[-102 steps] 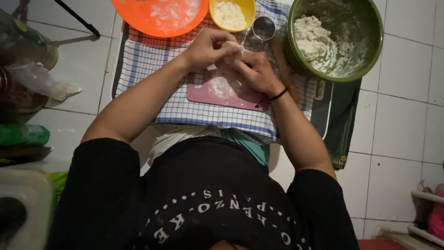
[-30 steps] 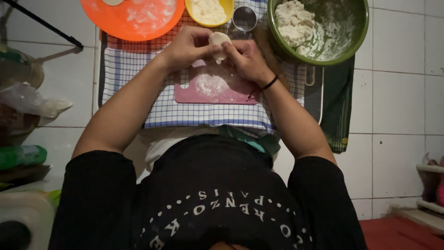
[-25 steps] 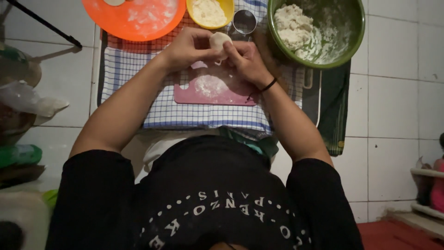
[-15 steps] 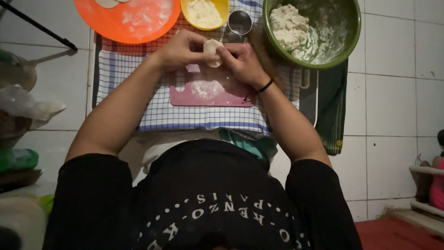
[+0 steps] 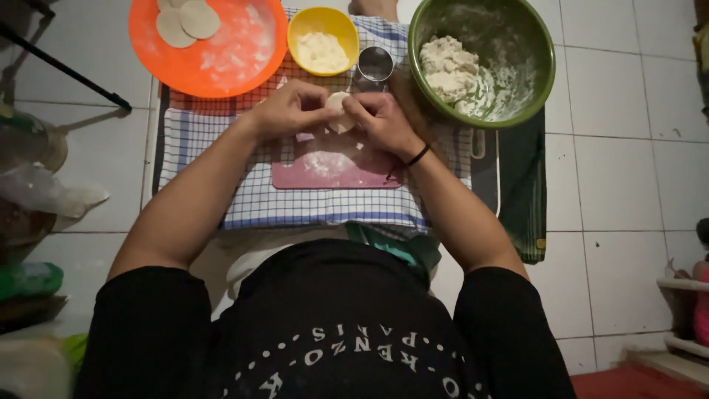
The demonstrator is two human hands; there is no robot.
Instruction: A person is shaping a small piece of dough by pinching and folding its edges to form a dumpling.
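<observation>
Since a moment ago the green bowl [image 5: 481,59] and orange plate [image 5: 208,44] have slid lower in my view, while my hands stay together above the far edge of the pink board [image 5: 336,166]. I judge I'm shaping a piece, and next it wants even turning and pressing. My left hand [image 5: 289,109] and right hand [image 5: 384,122] pinch the small dough round [image 5: 338,109] narrowly between fingertips.
</observation>
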